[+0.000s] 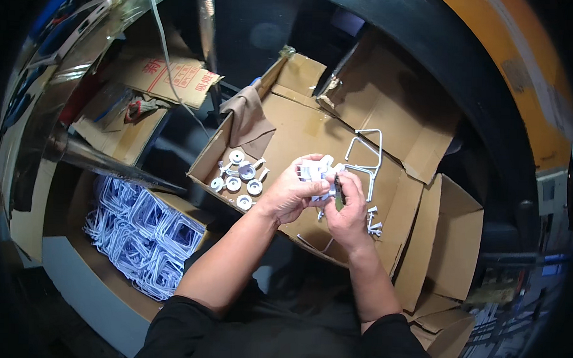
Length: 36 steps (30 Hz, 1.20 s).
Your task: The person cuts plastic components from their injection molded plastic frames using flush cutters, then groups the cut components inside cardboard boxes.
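Note:
Above an open, shallow cardboard box my two hands meet. My left hand [291,190] is closed around a white moulded plastic part [312,172]. Its thumb lies across the part's near side. My right hand [350,209] pinches a small dark green tool [339,195] against the right end of the same part; the tool's tip is hidden. To the left of my left hand lie several round white plastic pieces [234,185] with stems. White bent wire frames [370,158] rest beyond my right hand, and small white plastic pieces [374,225] lie beside its wrist.
The cardboard box [295,119] has raised walls and flaps. A brown cloth [249,118] hangs over its left wall. At lower left, another carton holds many white wire frames [147,234]. Cardboard flaps [445,238] stand at the right. A metal pole [206,25] rises at the back.

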### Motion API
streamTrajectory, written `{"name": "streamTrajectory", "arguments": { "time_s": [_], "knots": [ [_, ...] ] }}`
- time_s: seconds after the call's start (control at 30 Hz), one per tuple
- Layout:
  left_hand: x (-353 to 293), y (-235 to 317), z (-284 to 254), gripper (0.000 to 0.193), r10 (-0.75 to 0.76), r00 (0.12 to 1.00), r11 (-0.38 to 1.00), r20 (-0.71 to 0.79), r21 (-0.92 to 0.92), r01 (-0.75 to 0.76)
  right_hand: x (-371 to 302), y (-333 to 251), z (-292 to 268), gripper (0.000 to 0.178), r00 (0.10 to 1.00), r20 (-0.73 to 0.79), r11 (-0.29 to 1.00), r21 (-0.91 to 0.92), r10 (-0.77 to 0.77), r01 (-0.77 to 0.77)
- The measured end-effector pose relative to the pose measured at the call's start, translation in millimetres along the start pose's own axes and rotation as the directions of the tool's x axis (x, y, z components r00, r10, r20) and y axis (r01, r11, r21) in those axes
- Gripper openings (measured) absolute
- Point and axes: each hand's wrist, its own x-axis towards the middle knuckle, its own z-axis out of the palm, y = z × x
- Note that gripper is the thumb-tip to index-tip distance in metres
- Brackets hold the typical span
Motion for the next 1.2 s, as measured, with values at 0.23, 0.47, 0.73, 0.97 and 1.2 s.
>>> {"name": "streamTrajectory", "arguments": {
  "time_s": [0.23,0.47,0.73,0.97,1.2],
  "knots": [
    [0.1,-10.1,13.2,0.055,-0.037,0.994,0.999,-0.103,-0.026,0.035,-29.4,-0.4,-10.5,0.046,0.997,-0.034,0.995,0.08,0.066,-0.064],
    [-3.7,-9.7,9.6,0.057,-0.075,0.989,0.991,-0.124,0.099,0.088,-112.3,1.0,-46.8,0.043,0.977,-0.008,0.975,0.07,0.214,-0.213],
    [-2.8,-31.2,-15.6,0.046,-0.121,0.965,0.986,-0.231,0.084,0.144,-184.9,4.0,-68.3,0.047,0.988,-0.069,0.988,-0.054,0.141,-0.145],
    [-28.2,-48.6,9.6,0.043,-0.151,0.983,0.986,-0.106,0.058,0.158,-192.3,25.2,-48.5,0.04,0.981,-0.048,0.971,-0.138,0.19,-0.194],
    [-51.0,-60.8,40.0,0.043,-0.207,0.964,0.973,-0.167,0.065,0.221,-195.4,25.3,-48.6,0.043,0.965,-0.013,0.939,-0.226,0.261,-0.258]
  ]
}}
